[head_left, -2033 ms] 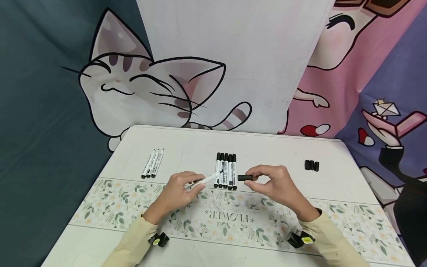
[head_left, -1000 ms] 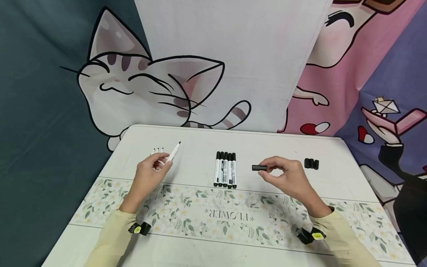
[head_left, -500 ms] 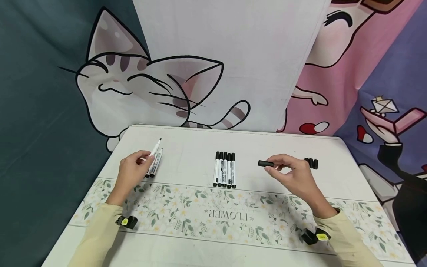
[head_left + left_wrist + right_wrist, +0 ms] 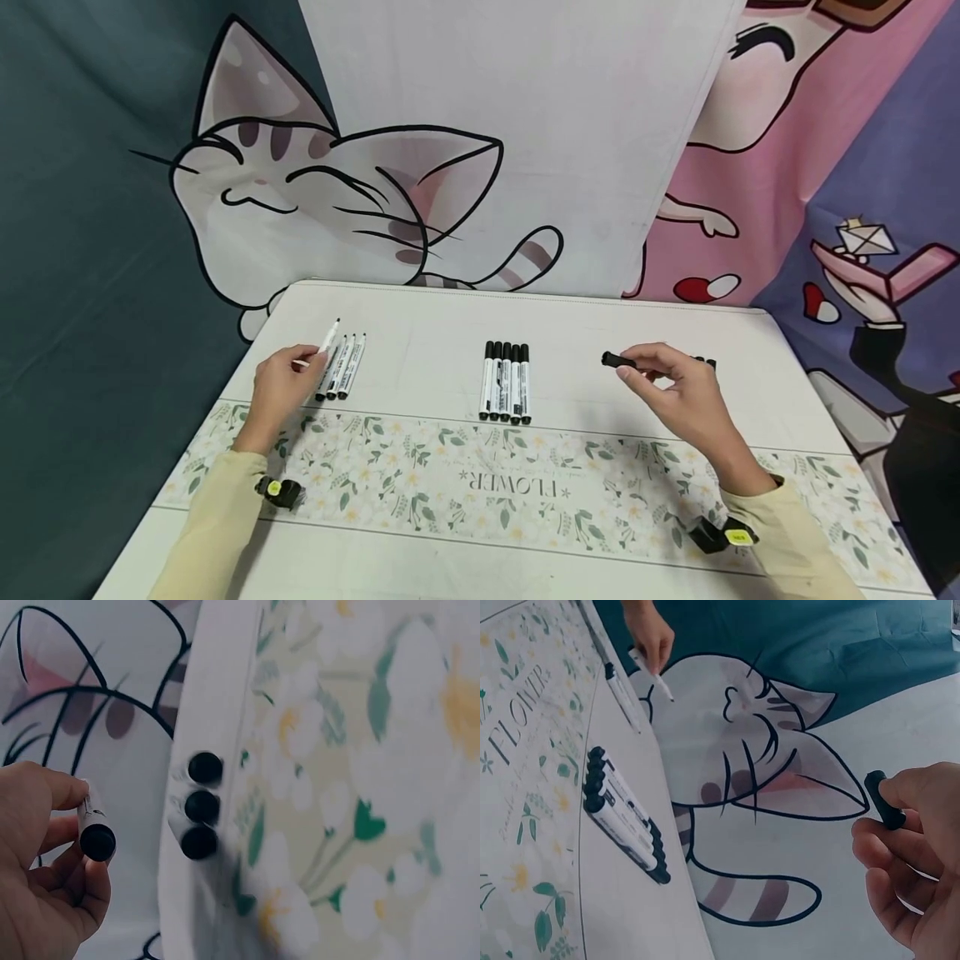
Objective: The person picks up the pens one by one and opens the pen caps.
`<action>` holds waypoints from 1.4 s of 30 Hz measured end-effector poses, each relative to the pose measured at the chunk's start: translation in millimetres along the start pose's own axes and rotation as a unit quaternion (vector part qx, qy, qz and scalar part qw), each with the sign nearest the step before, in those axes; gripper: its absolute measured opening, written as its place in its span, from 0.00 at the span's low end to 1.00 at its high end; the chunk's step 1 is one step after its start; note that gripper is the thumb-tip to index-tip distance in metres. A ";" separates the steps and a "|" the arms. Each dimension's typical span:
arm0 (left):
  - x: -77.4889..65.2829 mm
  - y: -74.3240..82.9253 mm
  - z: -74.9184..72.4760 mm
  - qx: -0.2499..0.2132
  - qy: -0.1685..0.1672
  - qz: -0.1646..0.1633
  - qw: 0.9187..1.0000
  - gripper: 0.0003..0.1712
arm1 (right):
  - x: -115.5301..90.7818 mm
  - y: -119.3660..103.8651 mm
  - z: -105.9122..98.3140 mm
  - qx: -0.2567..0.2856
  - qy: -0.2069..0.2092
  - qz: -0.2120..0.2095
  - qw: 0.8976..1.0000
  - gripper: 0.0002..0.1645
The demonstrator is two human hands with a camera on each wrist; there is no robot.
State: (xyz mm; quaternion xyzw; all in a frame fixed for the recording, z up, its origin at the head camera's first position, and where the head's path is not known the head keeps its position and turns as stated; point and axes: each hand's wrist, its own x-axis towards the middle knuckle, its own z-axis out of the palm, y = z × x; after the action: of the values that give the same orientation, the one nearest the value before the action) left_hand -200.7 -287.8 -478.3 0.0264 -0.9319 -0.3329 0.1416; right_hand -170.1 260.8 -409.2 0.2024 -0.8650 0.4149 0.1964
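Observation:
My left hand (image 4: 283, 385) pinches an uncapped white marker (image 4: 330, 335), its black tip pointing away toward the back of the table. Just right of it lie three uncapped markers (image 4: 352, 367) side by side. In the left wrist view, the held marker's black end (image 4: 97, 842) faces the camera, apart from the three on the table. A black marker cap (image 4: 618, 360) sits between the thumb and fingers of my right hand (image 4: 686, 396), raised over the right half of the table. This cap (image 4: 885, 799) also shows in the right wrist view.
Several capped markers (image 4: 506, 382) lie in a tight row at mid-table, black caps toward the back. Behind my right hand are loose black caps (image 4: 711, 364), partly hidden by it. A floral strip (image 4: 517, 492) crosses the white table (image 4: 420, 333); printed curtains hang behind.
My left hand has carried the uncapped marker leftward from mid-table to the left side of the three uncapped ones. My right hand has moved right with the cap, now covering part of the loose caps.

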 end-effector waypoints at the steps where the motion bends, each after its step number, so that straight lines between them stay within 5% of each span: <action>1: 0.4 -2.5 0.2 0.001 -0.002 -0.004 1.000 0.23 | -0.7 1.0 -0.7 -0.001 0.000 0.005 1.000 0.14; 23: 13.2 -38.7 18.4 0.016 -0.050 -0.086 0.995 0.25 | -10.6 18.7 -17.8 0.023 0.012 0.079 0.997 0.10; 42: 15.9 -38.6 18.4 0.012 -0.072 -0.099 0.992 0.27 | -11.6 35.6 -39.0 -0.033 0.036 0.169 0.984 0.16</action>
State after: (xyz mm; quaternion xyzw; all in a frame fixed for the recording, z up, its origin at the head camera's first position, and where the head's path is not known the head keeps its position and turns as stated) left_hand -222.8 -308.8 -512.3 0.0965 -0.9365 -0.3348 0.0404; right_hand -171.9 314.5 -415.2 0.0318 -0.8923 0.4208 0.1606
